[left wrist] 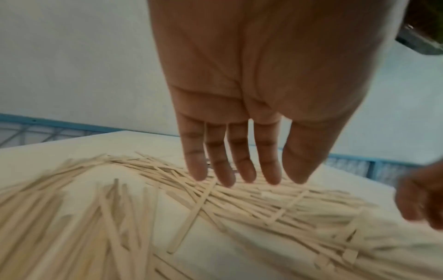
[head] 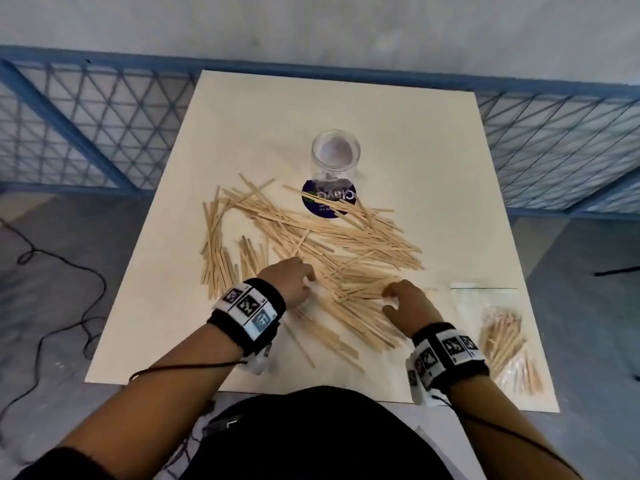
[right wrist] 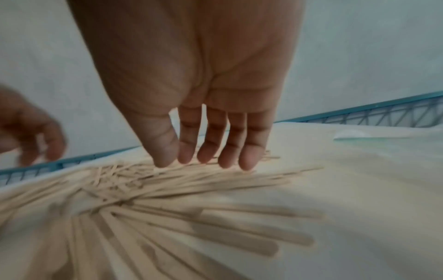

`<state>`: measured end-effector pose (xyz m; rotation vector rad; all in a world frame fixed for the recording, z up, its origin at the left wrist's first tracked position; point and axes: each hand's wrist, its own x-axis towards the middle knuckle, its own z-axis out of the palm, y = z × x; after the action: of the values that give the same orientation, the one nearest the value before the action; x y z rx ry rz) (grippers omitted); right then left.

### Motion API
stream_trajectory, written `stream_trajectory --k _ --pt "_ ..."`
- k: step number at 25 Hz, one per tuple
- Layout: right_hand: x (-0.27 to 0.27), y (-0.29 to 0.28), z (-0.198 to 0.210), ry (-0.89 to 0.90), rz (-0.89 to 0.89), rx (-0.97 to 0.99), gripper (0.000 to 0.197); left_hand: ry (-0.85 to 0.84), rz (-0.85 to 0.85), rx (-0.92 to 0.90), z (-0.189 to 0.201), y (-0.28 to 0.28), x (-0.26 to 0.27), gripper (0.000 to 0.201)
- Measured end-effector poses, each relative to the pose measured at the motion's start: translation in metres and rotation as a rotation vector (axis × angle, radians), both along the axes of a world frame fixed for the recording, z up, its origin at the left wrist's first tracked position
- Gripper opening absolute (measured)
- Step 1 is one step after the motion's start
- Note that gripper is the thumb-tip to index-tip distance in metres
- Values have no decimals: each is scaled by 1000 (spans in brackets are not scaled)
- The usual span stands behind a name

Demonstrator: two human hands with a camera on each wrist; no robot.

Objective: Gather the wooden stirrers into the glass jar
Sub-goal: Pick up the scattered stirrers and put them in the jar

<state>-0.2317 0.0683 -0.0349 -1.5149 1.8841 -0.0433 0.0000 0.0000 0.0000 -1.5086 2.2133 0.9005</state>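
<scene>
A big loose heap of pale wooden stirrers [head: 322, 244] covers the middle of the cream table [head: 450, 188]. The clear glass jar [head: 335, 157] lies on its side at the far edge of the heap, its mouth toward me beside a dark round lid [head: 329, 202]. My left hand [head: 294, 278] hovers over the near stirrers [left wrist: 215, 204] with straight fingers [left wrist: 225, 170] pointing down, holding nothing. My right hand [head: 405, 299] is just right of it, fingers [right wrist: 210, 151] straight, tips at the stirrers [right wrist: 191, 181].
A clear plastic bag [head: 502, 341] with more stirrers lies at the table's near right corner. A blue wire fence [head: 86, 133] runs behind the table. A black cable [head: 69, 306] lies on the grey floor at the left.
</scene>
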Motion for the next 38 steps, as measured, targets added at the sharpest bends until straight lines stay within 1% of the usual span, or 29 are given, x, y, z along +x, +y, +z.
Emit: stream_trajectory --k 2,4,5,7,10,12,15,19,23,27,31,34,38 --pt "9 -8 -4 103 69 -15 42 2 -68 -77 -11 -9 -16 46" --pt "19 -16 -5 176 171 -70 54 1 -173 -139 -20 -16 -29 59" --pt "21 -19 -8 217 221 -90 59 -29 -221 -153 -27 -21 -31 65" --pt "22 -24 -14 278 279 -99 65 -75 -262 -159 -39 -28 -30 69" --pt "25 -31 -15 317 334 -89 63 -105 -287 -159 -42 -35 -30 59" --pt "27 -36 -14 303 358 -75 61 -119 -329 -185 -44 -39 -29 51" --pt "27 -41 -13 314 357 -40 55 -151 -366 -201 -48 -45 -28 49" --pt "26 -42 -14 408 389 -30 45 -168 -389 -236 -56 -50 -28 44" --pt "23 -45 -18 361 390 -34 44 -142 -441 -217 -65 -57 -26 48" --pt "23 -47 -21 309 350 -43 40 -83 -467 -203 -68 -60 -24 40" --pt "24 -45 -24 340 361 -27 43 -62 -439 -221 -70 -59 -23 38" --pt "25 -44 -27 375 366 -20 43 -76 -403 -226 -63 -63 -27 34" --pt "25 -46 -29 369 335 1 40 -82 -392 -234 -50 -67 -31 31"
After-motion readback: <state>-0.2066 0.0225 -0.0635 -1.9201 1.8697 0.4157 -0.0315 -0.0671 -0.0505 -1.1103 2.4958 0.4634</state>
